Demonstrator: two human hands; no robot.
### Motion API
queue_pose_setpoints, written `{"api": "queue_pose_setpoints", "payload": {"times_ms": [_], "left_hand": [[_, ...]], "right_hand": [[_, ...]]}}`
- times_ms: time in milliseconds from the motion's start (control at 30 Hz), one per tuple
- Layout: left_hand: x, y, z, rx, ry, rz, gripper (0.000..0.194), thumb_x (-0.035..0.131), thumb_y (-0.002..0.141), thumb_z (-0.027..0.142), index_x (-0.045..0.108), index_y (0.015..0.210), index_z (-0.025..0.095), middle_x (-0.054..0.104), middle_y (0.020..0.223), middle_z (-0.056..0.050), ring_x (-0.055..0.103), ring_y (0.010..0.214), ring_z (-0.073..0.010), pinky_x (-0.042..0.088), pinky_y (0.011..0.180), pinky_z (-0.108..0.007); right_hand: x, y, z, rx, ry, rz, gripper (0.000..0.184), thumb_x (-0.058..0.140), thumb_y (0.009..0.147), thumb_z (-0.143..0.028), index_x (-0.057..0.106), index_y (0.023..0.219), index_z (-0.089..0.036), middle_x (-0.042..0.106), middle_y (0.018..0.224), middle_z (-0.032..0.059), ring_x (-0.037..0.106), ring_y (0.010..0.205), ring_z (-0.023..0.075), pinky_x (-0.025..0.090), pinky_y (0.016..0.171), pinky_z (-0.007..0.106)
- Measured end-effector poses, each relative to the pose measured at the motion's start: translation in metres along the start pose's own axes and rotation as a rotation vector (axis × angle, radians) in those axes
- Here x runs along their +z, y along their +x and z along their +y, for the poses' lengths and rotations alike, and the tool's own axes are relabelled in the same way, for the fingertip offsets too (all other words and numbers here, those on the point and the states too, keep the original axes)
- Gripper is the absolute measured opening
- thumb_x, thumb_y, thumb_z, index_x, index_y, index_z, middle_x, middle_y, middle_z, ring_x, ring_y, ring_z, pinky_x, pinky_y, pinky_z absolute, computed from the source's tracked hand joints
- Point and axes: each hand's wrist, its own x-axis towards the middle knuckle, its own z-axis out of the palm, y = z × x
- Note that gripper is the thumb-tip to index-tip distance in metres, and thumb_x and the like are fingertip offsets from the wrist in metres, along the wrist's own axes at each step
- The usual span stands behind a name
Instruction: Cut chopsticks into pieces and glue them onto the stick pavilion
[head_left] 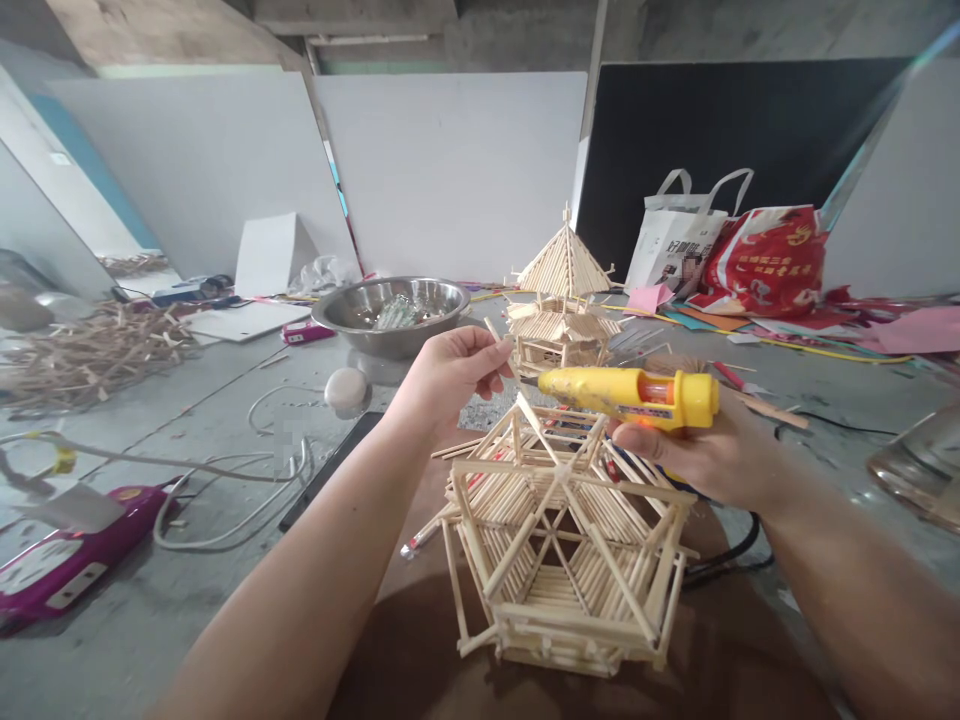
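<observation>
My left hand (459,372) pinches a thin wooden stick (493,330) between thumb and fingers. In my right hand (697,450) is a yellow hot glue gun (622,392), its nozzle pointing left at the stick's lower end; whether they touch I cannot tell. Below both hands stands a six-sided wooden stick frame (570,610), with spokes meeting at its middle and slatted sloping sides. Behind the hands is a pagoda-like stick model (562,335) with a pointed roof (566,262).
A metal basin (390,345) stands beyond my left hand. At left lie a purple power strip (82,560), white cables (225,470) and a heap of sticks (112,350). Bags (769,260) and coloured paper (919,322) are at right; a glass jar (919,465) is near my right arm.
</observation>
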Motion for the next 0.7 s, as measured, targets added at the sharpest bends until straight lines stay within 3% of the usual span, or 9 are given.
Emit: {"api": "queue_pose_setpoints", "payload": {"times_ms": [333,700], "left_hand": [[0.0001,-0.0003,0.0015,0.005,0.000,-0.001,0.016,0.058,0.066,0.026,0.051,0.060,0.013,0.055,0.053,0.001,0.045,0.043,-0.0036,0.033,0.042,-0.018],[-0.0002,-0.0009,0.0013,0.019,0.024,-0.006,0.016,0.057,0.067,0.027,0.051,0.060,0.014,0.055,0.054,0.001,0.045,0.043,-0.0036,0.034,0.043,-0.018]], "right_hand": [[-0.0004,0.0009,-0.0003,-0.084,-0.327,-0.057,0.010,0.060,0.067,-0.029,0.060,0.075,-0.023,0.058,0.063,0.0003,0.055,0.063,0.0168,0.044,0.050,0.028],[0.0004,0.0011,-0.0026,-0.072,-0.207,-0.032,0.014,0.063,0.064,-0.029,0.059,0.076,-0.023,0.057,0.062,-0.0005,0.052,0.057,0.0147,0.043,0.044,0.025]]}}
